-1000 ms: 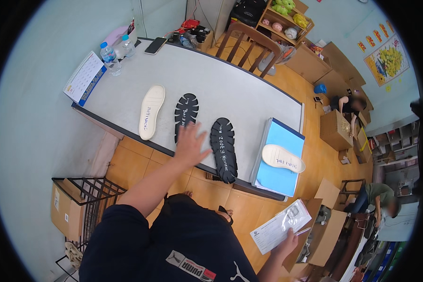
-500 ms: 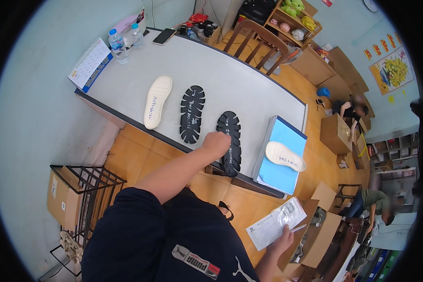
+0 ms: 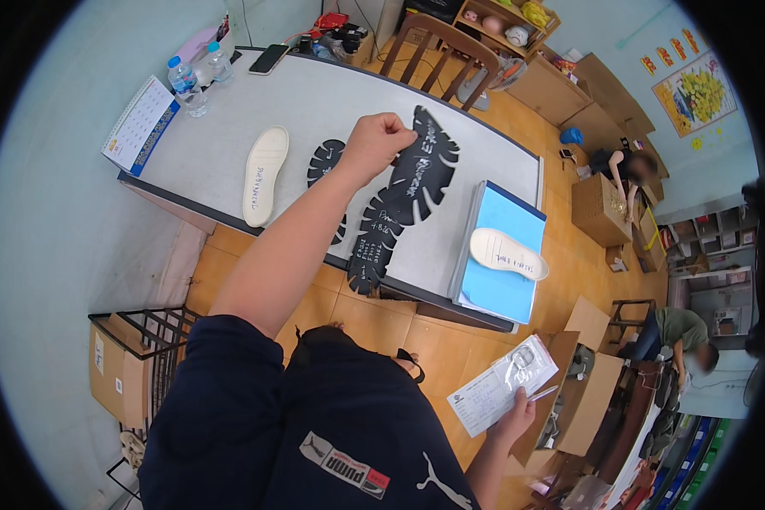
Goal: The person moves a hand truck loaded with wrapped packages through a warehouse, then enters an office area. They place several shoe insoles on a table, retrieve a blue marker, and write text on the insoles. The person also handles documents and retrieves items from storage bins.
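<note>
My left hand pinches the upper end of a black, notch-edged shoe sole piece with white handwriting, tilted above the table. A second black notched part, also with white writing, shows just below it; I cannot tell if the two are joined. Under my left wrist and forearm lies another black notched sole piece, partly hidden. Left of it is a cream insole with handwriting. Low at the right, my right hand grips a printed paper form with a clear plastic packet, and a white pen.
On the grey table, a second cream insole rests on a blue folder. Water bottles, a desk calendar and a phone stand or lie far left. Beyond is a wooden chair. Two people sit or bend among cardboard boxes.
My left hand has risen away from the table, lifting the black sole piece at one end. Handwriting on the black part below now shows. The right hand still holds the form.
</note>
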The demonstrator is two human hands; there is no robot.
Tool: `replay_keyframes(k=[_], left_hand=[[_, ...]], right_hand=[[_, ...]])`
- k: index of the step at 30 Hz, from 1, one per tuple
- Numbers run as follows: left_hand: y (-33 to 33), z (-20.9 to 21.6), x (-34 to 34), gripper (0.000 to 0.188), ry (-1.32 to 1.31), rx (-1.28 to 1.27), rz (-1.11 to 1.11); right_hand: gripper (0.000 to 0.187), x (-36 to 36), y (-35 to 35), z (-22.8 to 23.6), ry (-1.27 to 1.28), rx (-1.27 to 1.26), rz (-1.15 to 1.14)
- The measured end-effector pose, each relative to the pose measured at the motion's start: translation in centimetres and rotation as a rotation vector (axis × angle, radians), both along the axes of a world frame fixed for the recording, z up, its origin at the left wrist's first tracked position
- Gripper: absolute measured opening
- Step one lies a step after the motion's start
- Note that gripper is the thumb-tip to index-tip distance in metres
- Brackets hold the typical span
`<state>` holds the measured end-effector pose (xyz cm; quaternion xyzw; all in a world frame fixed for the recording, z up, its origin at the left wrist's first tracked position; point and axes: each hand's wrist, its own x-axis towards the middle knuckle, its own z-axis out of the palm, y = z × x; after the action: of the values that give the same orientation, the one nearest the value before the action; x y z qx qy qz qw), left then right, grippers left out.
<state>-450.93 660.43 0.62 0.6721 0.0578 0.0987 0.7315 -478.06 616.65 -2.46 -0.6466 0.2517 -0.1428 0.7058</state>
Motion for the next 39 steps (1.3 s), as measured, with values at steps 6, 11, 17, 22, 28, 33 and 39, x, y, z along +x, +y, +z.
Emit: replay_keyframes(k=[6, 11, 17, 22, 28, 33, 39], left_hand=[[-2.7, -2.5, 0.7, 0.028, 0.13, 0.622, 0.069], [-2.4, -9.2, -2.9, 0.025, 0.384, 1.077, 0.069], [0.3, -13.3, -1.3, 0.017, 0.535, 1.067, 0.069], [2.0, -11.3, 1.7, 0.024, 0.143, 0.844, 0.281], [-8.2, -11.1, -2.5, 0.028, -0.176, 1.208, -0.377], [-11.4, -14.2, -6.3, 0.014, -0.305, 1.371, -0.321], [-10.3, -15.9, -6.2, 0.007, -0.352, 1.302, -0.27]], right_hand=[[0.022, -0.3, 0.2, -0.2, 0.008, -0.015, -0.018], [0.022, -0.9, 0.4, -0.5, 0.029, 0.009, -0.04], [0.023, -1.8, -0.3, -0.3, 0.021, 0.001, -0.039], [0.023, -2.2, -0.7, 0.1, 0.048, -0.029, -0.087], [0.023, -2.4, -0.7, 0.1, 0.027, -0.029, -0.114], [0.021, -2.8, -1.3, -0.1, 0.016, -0.014, -0.101], [0.019, -2.4, -1.5, -0.5, 0.03, -0.013, -0.078]])
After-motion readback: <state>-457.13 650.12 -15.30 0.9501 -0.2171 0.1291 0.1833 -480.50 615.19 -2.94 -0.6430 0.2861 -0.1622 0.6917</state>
